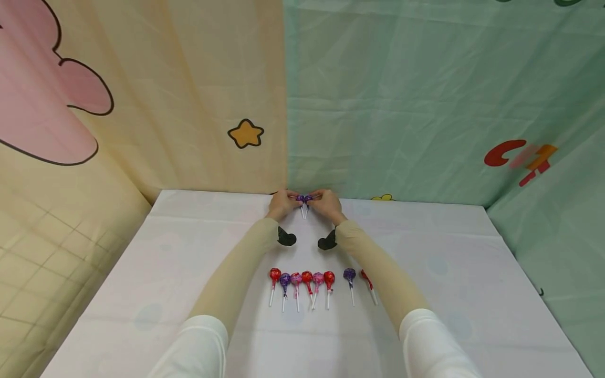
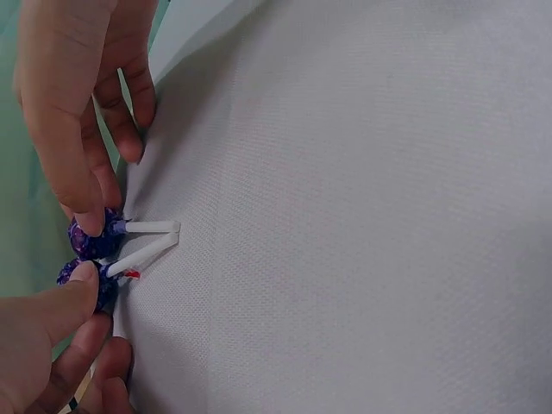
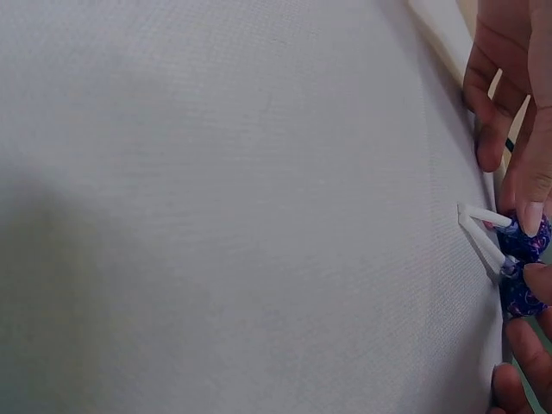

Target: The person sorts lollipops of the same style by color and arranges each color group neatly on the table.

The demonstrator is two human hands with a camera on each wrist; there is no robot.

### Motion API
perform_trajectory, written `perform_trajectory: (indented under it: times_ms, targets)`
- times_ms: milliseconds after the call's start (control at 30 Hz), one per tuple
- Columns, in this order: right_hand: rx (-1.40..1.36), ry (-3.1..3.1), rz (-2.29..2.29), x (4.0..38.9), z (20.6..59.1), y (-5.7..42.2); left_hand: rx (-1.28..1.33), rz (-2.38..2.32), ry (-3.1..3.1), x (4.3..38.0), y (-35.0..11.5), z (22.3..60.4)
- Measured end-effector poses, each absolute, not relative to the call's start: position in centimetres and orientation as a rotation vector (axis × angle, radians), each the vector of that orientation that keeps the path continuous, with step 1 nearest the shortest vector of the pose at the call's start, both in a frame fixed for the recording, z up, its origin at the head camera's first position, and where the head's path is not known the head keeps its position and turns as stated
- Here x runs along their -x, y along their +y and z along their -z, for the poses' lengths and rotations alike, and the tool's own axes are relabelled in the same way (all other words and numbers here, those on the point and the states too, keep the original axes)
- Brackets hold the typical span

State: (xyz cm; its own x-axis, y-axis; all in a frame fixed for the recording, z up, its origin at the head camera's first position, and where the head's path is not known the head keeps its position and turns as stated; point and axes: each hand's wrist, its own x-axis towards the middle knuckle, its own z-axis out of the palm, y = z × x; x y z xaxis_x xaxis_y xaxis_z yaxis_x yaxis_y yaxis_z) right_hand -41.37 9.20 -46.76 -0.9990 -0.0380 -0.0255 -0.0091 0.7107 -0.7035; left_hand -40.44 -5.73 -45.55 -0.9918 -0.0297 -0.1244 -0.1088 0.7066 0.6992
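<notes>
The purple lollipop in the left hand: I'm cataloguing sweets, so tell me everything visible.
The purple lollipop has a round head in a patterned, plastic-looking wrapper, gathered at the neck, and a white stick. The left hand pinches the head, thumb over it, at the far edge of the white tabletop. The stick points toward the person, slanting inward until its end meets that of the second lollipop, in the right hand. The heads seem to touch.

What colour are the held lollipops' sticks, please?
The sticks are white, clearest in the left wrist view.
</notes>
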Motion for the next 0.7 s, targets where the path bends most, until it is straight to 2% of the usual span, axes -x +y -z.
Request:
perform_trajectory:
  times_ms: [700]
  targets:
    - [0.063,2.886,1.201,40.5,45.9,10.6,0.055,-1.178,2.814,39.0,-6.5,44.8]
